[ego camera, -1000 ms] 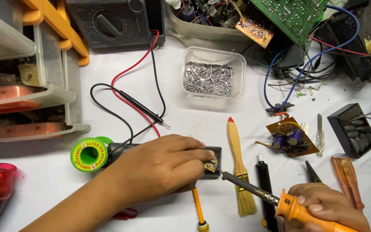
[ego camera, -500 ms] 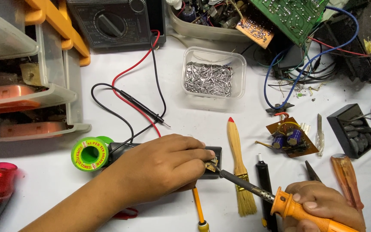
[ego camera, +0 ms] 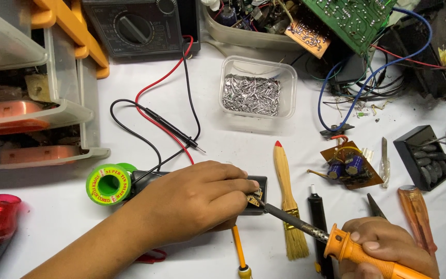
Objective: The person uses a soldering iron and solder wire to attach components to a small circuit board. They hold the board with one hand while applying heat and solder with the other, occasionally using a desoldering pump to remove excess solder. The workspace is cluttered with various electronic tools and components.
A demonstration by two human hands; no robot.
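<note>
Soldering iron tip meets a small part on the black block

Soldering iron (ego camera: pixel 336 243) lies slantwise across the lower right of the white table (ego camera: pixel 243 139), its orange handle wrapped in the right hand (ego camera: pixel 388 245), fingers closed round it just behind the flared collar. That collar looks the sensible limit for a grip: the dark metal shaft ahead of it is stiff and presumably hot, while the handle seems light and easy to steer like a pen.

The left hand (ego camera: pixel 192 204) is curled, fingertips pinched down on a small brownish component (ego camera: pixel 255 198) sitting on a black block (ego camera: pixel 256 188); the iron's tip touches that part. It looks tiny and fragile (easily flicked away, I'd judge), so holding it by the edges away from the tip seems right.

Just beside the left wrist stands a solder spool (ego camera: pixel 108 184), round, bright green, with a yellow ring label carrying red lettering. Further back, a clear plastic tub (ego camera: pixel 257 85) holds a heap of silvery metal bits. A wooden-handled brush (ego camera: pixel 286 196) with a red tip lies just right of the block, and a small brown circuit board (ego camera: pixel 348 165) with blue capacitors sits beyond it. A dark multimeter (ego camera: pixel 135 26) rests at the top, its red and black leads (ego camera: pixel 166 124) trailing toward the hands.
</note>
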